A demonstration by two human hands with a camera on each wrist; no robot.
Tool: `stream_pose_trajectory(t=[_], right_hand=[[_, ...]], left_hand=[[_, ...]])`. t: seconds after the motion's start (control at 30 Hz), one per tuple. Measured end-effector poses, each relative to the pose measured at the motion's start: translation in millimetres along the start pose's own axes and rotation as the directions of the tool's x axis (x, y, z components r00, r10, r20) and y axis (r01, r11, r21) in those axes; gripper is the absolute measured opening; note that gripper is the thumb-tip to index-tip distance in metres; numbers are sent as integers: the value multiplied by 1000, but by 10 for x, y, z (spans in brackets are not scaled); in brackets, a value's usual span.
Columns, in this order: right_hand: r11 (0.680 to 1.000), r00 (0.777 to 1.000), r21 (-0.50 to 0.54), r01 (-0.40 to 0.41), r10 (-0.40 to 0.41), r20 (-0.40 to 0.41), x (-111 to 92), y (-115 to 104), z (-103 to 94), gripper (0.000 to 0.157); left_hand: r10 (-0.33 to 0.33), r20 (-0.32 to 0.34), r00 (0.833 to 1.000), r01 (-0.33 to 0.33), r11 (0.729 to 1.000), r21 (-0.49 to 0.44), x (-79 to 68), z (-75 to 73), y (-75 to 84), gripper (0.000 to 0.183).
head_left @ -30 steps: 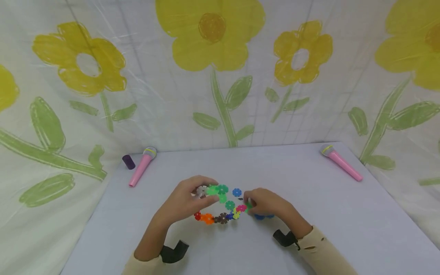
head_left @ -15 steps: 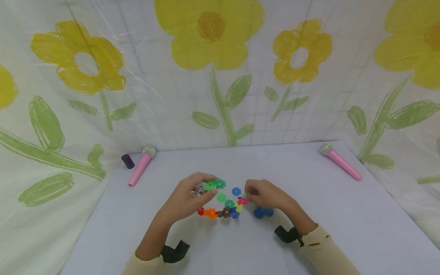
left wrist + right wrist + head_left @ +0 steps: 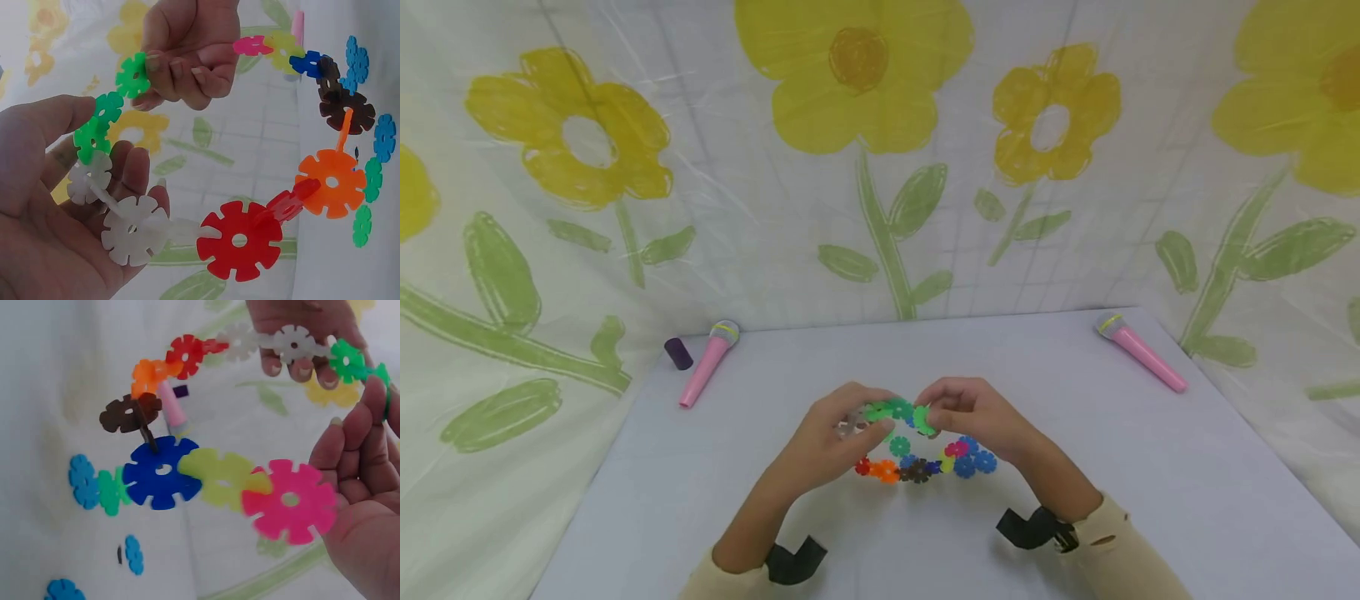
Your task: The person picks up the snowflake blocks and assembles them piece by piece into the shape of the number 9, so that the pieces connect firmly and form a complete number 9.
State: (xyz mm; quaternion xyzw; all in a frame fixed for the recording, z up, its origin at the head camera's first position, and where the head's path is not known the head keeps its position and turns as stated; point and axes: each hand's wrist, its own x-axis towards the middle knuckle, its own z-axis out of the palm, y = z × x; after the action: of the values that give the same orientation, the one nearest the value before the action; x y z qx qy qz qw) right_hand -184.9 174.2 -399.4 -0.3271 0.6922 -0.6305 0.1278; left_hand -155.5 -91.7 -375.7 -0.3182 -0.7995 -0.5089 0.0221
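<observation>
Left hand (image 3: 832, 437) angled inward, pinching a disc chain (image 3: 220, 245); right hand (image 3: 976, 414), fingers curled, pinching a green disc (image 3: 127, 79)

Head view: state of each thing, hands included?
Chain, open loop, ends apart
Green disc, pinched; link to chain unclear
Left hand, holds chain
Right hand, pinches green disc
Loose discs, on table, apart from chain
Left microphone, lying; power unclear
Right microphone, lying; power unclear
Purple cylinder, on table; upright or lying unclear
</observation>
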Motion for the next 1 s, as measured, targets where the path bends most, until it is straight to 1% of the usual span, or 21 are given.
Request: stream_pose_trajectory(t=[0.13, 0.23, 0.37, 0.47, 0.6, 0.67, 0.7, 0.77, 0.83, 0.9, 0.93, 1.0], right_hand=[[999, 1000, 36, -1, 1, 16, -12, -11, 2, 18], [999, 1000, 53, 1, -3, 29, -17, -17, -3, 18], [996, 998, 82, 35, -40, 56, -17, -34, -16, 20], [991, 994, 119, 57, -67, 82, -20, -45, -34, 16], [985, 992, 166, 51, -69, 107, -25, -63, -45, 10], [986, 994, 166, 32, -48, 94, -25, -81, -44, 10], [989, 997, 149, 23, -34, 75, -23, -94, -41, 8], [996, 1000, 93, 13, -14, 3, -17, -123, -44, 5], [1000, 996, 7, 10, -9, -88, -15, -155, -61, 9], [997, 986, -81, -8, -6, -167, -18, -184, -92, 15], [993, 982, -118, -18, -5, -190, -24, -192, -114, 18], [976, 978, -203, -75, 32, -206, -40, -197, -148, 29]], left_hand=[[39, -4, 999, -39, 999, -24, 14, 53, -29, 28], [51, 14, 999, -50, 998, -30, 19, 78, -44, 29], [33, 51, 998, -32, 999, -15, 14, 117, -37, 32], [17, 73, 997, -17, 1000, 3, 7, 158, -31, 33], [-7, 109, 994, 6, 1000, 9, 1, 206, -9, 32], [-6, 105, 994, 4, 1000, 21, 3, 219, 3, 32], [-12, 96, 995, 9, 1000, 27, 4, 222, 9, 31], [-31, 56, 998, 29, 999, 32, 12, 219, 20, 30], [-58, 0, 998, 58, 998, 11, 22, 199, 19, 28], [-90, -60, 994, 85, 993, -85, 29, 158, 12, 25], [-92, -93, 991, 79, 987, -139, 34, 132, 4, 23], [-96, -162, 982, 52, 966, -255, 36, 70, -16, 21]])
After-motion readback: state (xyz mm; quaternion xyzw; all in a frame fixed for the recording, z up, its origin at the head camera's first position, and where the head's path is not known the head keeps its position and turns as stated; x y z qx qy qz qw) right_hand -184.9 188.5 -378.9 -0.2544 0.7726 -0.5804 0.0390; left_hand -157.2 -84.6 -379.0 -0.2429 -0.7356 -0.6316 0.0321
